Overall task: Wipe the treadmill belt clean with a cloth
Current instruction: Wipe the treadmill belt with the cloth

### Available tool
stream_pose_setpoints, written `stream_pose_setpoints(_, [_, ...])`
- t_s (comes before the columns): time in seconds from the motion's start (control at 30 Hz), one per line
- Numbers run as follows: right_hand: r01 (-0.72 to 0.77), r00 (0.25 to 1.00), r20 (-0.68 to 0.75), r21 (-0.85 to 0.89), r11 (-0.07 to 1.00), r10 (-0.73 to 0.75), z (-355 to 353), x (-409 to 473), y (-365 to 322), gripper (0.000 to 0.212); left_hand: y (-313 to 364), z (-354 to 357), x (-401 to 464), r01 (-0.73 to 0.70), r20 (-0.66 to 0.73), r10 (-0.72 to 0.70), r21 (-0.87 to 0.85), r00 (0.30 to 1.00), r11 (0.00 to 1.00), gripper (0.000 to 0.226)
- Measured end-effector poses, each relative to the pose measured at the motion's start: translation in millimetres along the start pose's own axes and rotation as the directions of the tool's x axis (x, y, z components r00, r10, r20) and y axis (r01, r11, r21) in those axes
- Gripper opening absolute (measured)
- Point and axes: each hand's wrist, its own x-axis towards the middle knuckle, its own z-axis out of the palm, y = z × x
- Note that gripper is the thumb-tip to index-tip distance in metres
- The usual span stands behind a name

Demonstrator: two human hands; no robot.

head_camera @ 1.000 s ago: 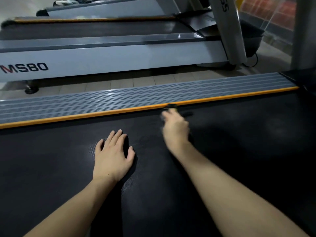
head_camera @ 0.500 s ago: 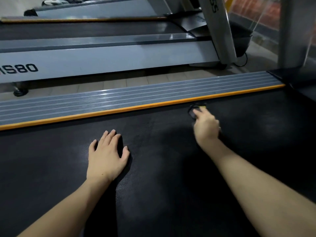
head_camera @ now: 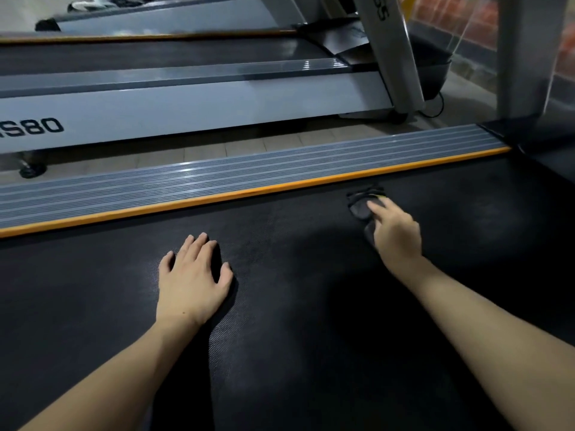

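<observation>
item: dark cloth (head_camera: pixel 361 206), on the treadmill belt (head_camera: pixel 280 353) near its far orange edge (head_camera: pixel 249 191). we judge it soft, light, prone to bunching; press on its middle. our right hand (head_camera: pixel 395 234) pins it with fingers extended; our left hand (head_camera: pixel 191 283) lies flat, fingers spread, holding nothing.
</observation>
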Motion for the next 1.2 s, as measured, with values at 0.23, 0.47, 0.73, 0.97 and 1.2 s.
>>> stream_pose_setpoints(0.23, [0.14,0.981,0.113,0.168,0.976,-0.16,20.7,-73.9,-171.4,0.021,0.4,-1.5,-0.2,-0.009,0.006,0.009,0.004,1.0,1.0,0.064])
stream_pose_setpoints(0.47, [0.28,0.952,0.068,0.192,0.94,-0.298,4.4,-56.5,-85.4,0.046,-1.8,-2.4,-1.4,-0.012,0.005,0.012,0.005,1.0,1.0,0.065])
stream_pose_setpoints(0.73, [-0.018,1.0,0.019,0.074,0.997,0.017,8.6,-61.6,-117.2,0.019,-0.4,0.0,0.7,-0.006,0.007,0.006,-0.001,1.0,1.0,0.056])
stream_pose_setpoints(0.97, [0.286,0.924,0.147,0.344,0.895,-0.352,13.7,-85.7,-156.8,0.037,-3.3,-0.3,0.4,-0.018,0.0,0.018,0.014,1.0,1.0,0.06])
stream_pose_setpoints(1.2, [-0.011,0.997,0.078,0.178,0.984,-0.003,-20.1,-47.5,-17.7,0.062,-0.5,0.0,0.4,-0.003,-0.005,0.003,-0.003,1.0,1.0,0.052])
